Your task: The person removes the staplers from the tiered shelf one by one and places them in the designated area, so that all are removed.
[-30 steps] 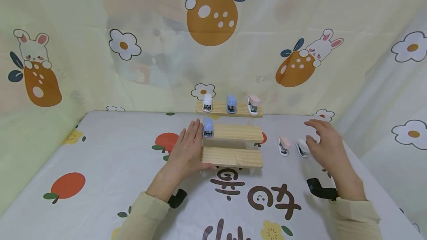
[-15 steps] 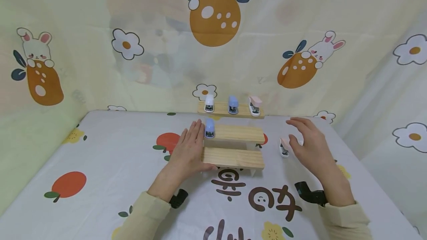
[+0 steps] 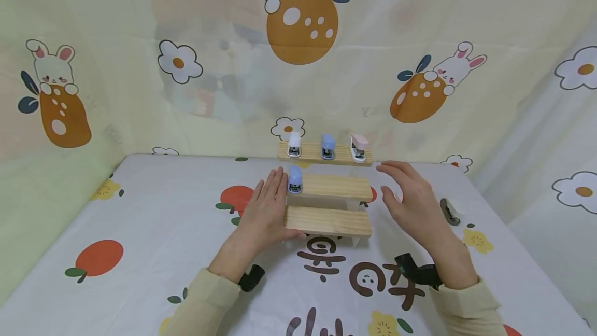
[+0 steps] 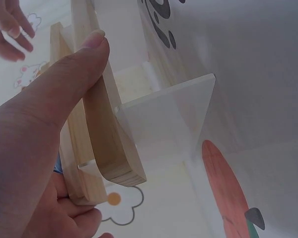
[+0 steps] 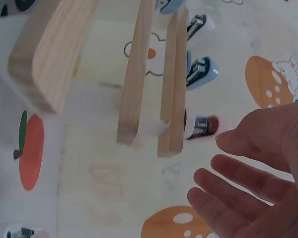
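Note:
A three-tier wooden display stand [image 3: 328, 222] with clear supports stands on the table. Against its left end rests my left hand [image 3: 261, 217], fingers straight along the side, thumb touching the lowest board's front. A white mini stapler [image 3: 294, 145], a blue mini stapler [image 3: 328, 147] and a pink mini stapler [image 3: 358, 148] line the top board. Another blue mini stapler [image 3: 295, 179] sits at the middle board's left end. My right hand [image 3: 415, 209] hovers right of the stand, fingers and thumb spread apart, holding nothing. Beyond it lies a white mini stapler [image 3: 450, 211] on the table.
A patterned cloth [image 3: 154, 222] covers the table. Behind the stand hangs a printed curtain [image 3: 224, 97]. Low in the right wrist view, a partly cut-off stapler with a pinkish edge [image 5: 21, 232] lies on the cloth; my right hand hides that spot from the head view.
My right hand has moved left, from beside the white stapler on the table to near the stand's right end, covering the pink stapler on the table. My left hand stays in place.

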`<state>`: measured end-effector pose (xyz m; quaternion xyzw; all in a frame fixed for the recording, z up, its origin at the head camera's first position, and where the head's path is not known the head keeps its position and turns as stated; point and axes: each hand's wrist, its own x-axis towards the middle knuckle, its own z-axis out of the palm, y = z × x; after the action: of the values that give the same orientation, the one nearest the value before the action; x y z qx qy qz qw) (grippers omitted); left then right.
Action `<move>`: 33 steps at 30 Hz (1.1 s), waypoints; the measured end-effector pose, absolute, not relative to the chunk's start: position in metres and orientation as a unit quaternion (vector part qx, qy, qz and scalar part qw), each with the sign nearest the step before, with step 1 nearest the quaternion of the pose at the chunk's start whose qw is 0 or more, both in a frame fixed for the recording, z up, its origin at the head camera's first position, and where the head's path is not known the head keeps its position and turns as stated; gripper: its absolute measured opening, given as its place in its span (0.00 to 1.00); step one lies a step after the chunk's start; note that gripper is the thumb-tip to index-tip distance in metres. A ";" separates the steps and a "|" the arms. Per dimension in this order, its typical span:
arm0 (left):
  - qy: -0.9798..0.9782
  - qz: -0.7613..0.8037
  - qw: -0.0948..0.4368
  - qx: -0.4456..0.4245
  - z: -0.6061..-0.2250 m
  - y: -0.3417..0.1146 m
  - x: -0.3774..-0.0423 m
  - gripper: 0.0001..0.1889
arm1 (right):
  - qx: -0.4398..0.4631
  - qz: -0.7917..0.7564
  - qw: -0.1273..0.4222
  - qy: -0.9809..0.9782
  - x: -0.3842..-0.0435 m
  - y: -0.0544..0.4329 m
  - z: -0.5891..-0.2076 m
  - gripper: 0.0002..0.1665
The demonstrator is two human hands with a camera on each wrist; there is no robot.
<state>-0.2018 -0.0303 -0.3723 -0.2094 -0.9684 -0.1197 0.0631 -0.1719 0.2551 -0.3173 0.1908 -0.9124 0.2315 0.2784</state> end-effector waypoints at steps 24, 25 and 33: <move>-0.968 -0.124 0.062 -0.209 -0.372 -0.031 -0.202 0.71 | 0.257 0.297 0.241 -0.888 -0.192 0.191 -0.325 0.20; -0.968 -0.121 0.062 -0.209 -0.372 -0.031 -0.202 0.71 | 0.260 0.299 0.239 -0.887 -0.193 0.188 -0.326 0.20; -0.969 -0.116 0.061 -0.211 -0.372 -0.032 -0.202 0.71 | 0.276 0.307 0.214 -0.885 -0.201 0.163 -0.329 0.19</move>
<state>-0.2025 -0.0320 -0.3717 -0.2110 -0.9687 -0.1155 0.0608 -0.2007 0.1630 -0.3291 0.2760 -0.8852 0.3072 0.2140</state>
